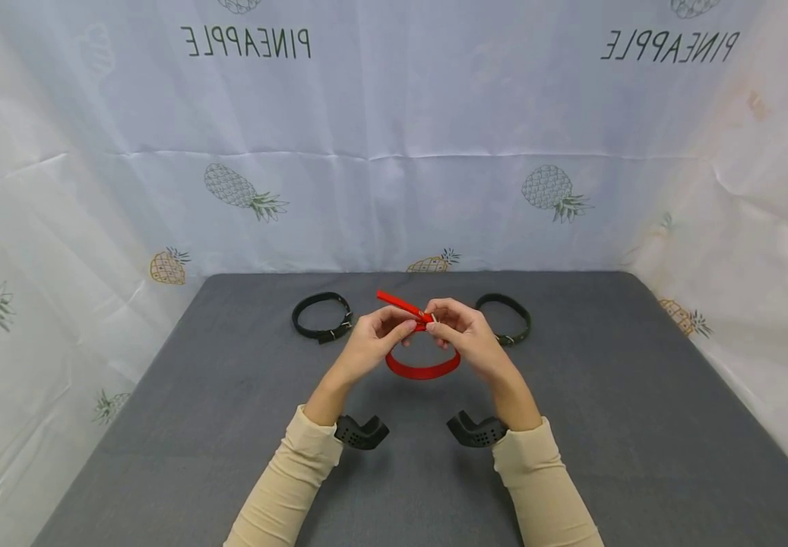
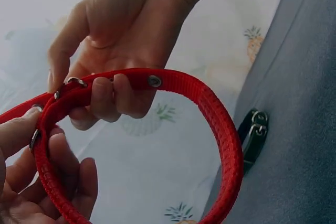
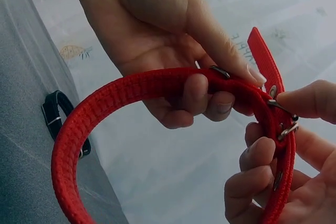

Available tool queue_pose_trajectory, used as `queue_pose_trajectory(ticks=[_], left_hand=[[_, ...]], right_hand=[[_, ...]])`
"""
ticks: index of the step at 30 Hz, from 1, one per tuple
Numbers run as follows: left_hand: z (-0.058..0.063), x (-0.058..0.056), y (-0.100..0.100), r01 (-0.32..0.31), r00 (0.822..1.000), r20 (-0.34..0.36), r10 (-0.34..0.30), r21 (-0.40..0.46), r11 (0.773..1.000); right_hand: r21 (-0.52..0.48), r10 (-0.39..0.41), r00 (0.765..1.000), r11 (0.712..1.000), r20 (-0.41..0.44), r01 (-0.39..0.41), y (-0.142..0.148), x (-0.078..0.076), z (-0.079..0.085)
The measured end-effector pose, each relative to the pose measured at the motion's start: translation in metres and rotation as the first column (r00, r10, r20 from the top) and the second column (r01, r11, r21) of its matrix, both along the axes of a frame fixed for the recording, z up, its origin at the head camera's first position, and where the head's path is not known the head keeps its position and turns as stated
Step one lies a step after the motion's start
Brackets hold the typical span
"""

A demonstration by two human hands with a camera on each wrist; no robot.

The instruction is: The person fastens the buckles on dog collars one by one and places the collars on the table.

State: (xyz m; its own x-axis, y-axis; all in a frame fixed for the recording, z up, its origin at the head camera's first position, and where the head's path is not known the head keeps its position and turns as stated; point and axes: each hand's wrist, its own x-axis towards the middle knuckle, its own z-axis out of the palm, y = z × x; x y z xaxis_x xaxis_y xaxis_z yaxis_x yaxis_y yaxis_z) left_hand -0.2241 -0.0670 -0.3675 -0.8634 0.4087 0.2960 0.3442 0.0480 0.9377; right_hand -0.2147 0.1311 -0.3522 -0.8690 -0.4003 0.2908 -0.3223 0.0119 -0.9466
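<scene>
A red collar (image 1: 423, 373) with metal eyelets is held up over the grey table by both hands, its loop hanging down. My left hand (image 1: 369, 343) pinches the band between thumb and fingers, close to the narrow tail (image 3: 266, 61) that sticks out past the buckle. My right hand (image 1: 465, 334) grips the buckle end, its thumb at the metal buckle (image 3: 278, 107) and its other fingers curled round the band. A metal ring (image 3: 287, 130) sits just below the buckle in the right wrist view. Both sets of fingertips lie close together there.
On the grey table (image 1: 195, 425), one black buckled collar (image 1: 311, 333) lies at back left and another (image 1: 527, 317) at back right. A white curtain (image 1: 394, 213) printed with pineapples hangs behind and along the sides. Black camera mounts (image 1: 362, 433) jut inward from both wrists.
</scene>
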Motion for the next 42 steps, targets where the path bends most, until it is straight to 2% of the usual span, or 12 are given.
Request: queue_pose_trajectory(ticks=[7, 12, 19, 25, 31, 36, 42], left_hand=[[-0.001, 0.001, 0.004, 0.007, 1.000, 0.030, -0.009, 0.057, 0.998], [-0.002, 0.002, 0.007, -0.010, 0.999, 0.040, 0.008, 0.063, 0.998], [-0.003, 0.004, 0.010, -0.047, 0.999, -0.019, 0.048, 0.068, 0.997], [0.000, 0.006, 0.010, -0.060, 0.998, -0.025, 0.062, 0.054, 0.997], [0.002, 0.006, 0.005, -0.057, 0.998, 0.002, 0.057, 0.042, 0.997], [0.004, 0.005, 0.003, -0.040, 0.998, 0.040, 0.039, 0.036, 0.999], [0.005, 0.005, 0.001, -0.054, 0.994, 0.092, 0.051, 0.032, 0.998]], right_hand=[[0.037, -0.016, 1.000, 0.999, -0.012, 0.017, -0.004, 0.001, 0.002], [0.061, -0.043, 0.999, 0.997, -0.030, 0.044, -0.006, 0.002, 0.002], [0.037, -0.042, 0.997, 0.998, -0.062, 0.045, -0.006, 0.001, 0.001], [-0.001, -0.037, 0.998, 0.999, -0.047, 0.037, -0.006, 0.001, 0.001], [-0.034, -0.010, 1.000, 0.999, -0.021, 0.010, -0.005, 0.002, 0.003], [-0.008, -0.020, 1.000, 1.000, -0.013, 0.020, -0.005, 0.002, 0.003], [0.000, -0.028, 1.000, 1.000, -0.012, 0.028, -0.006, 0.003, 0.002]])
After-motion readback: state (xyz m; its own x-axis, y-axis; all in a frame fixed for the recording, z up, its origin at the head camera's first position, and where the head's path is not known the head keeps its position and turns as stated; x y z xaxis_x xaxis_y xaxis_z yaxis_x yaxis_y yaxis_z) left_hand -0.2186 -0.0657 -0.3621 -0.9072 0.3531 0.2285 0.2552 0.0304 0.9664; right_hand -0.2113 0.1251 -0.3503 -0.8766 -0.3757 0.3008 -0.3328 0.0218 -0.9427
